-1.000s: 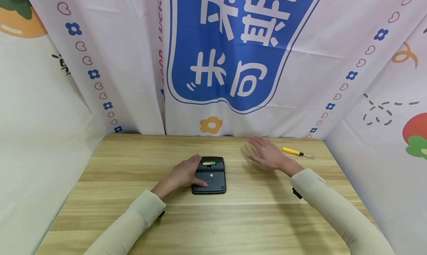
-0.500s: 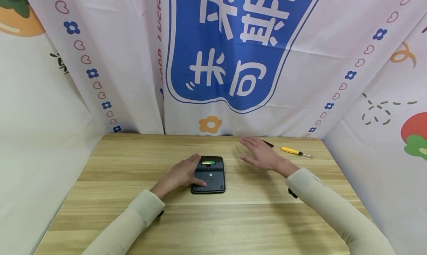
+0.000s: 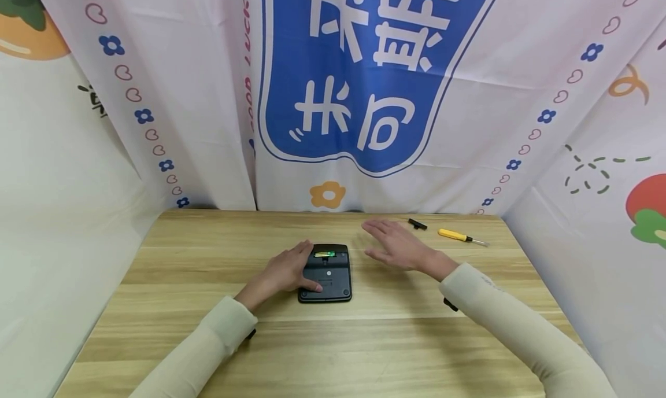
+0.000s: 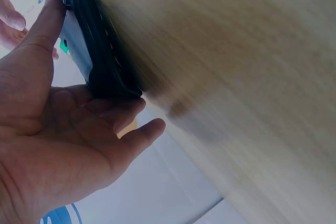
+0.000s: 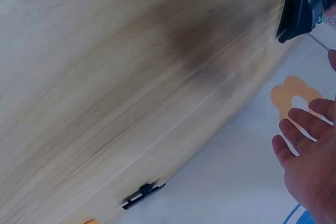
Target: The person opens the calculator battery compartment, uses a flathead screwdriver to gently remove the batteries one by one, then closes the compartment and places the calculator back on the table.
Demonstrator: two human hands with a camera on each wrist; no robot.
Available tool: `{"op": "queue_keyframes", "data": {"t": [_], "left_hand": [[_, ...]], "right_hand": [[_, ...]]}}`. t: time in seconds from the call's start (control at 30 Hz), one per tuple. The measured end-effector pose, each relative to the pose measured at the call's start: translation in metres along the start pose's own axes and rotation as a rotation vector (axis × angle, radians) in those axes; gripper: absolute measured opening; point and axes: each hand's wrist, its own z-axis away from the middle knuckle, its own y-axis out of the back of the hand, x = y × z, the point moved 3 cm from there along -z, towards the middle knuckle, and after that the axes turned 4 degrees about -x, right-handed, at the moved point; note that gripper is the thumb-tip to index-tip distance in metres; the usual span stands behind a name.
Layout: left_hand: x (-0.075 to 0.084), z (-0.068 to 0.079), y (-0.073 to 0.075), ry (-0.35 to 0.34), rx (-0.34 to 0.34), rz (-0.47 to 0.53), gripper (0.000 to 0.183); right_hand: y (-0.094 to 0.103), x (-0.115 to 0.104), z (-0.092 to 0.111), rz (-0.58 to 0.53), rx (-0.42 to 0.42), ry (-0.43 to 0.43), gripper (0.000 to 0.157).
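The left forearm, in its pale sleeve (image 3: 200,349), reaches forward and inward, and the left hand (image 3: 286,271) holds the near-side edge of a flat black device (image 3: 334,283) lying on the table (image 3: 333,349). Its thumb is bent over the device's upturned face while its fingers lie along the side and far corner, so the device is pinched between them, just to the right of that palm. A green and gold battery (image 3: 325,254) sits in the device's recess, beyond the left thumb. The right forearm slants in from the other side; the right hand (image 3: 398,246) hangs above the table, fingers extended and loosely parted, thumb apart, holding nothing. Just beyond it lies a small black cover (image 3: 417,224), and to its right a yellow-handled screwdriver (image 3: 454,235)
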Motion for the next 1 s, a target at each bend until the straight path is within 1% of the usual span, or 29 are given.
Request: {"op": "queue_keyframes", "data": {"t": [0.1,0.53,0.83,1.0], "left_hand": [[0.0,0.0,0.0,-0.002,0.0,0.001,0.111],[-0.001,-0.001,-0.001,0.009,-0.003,0.013,0.111],[-0.002,-0.001,-0.003,-0.01,0.005,0.006,0.112],[-0.002,0.0,-0.001,-0.023,0.018,0.008,0.111]], "right_hand": [[0.0,-0.005,-0.001,-0.001,-0.011,0.013,0.07],[0.003,-0.026,-0.014,-0.014,-0.003,0.049,0.066],[-0.004,-0.037,-0.02,0.003,-0.003,0.073,0.065],[-0.004,-0.043,-0.025,0.015,-0.013,0.077,0.065]]}}
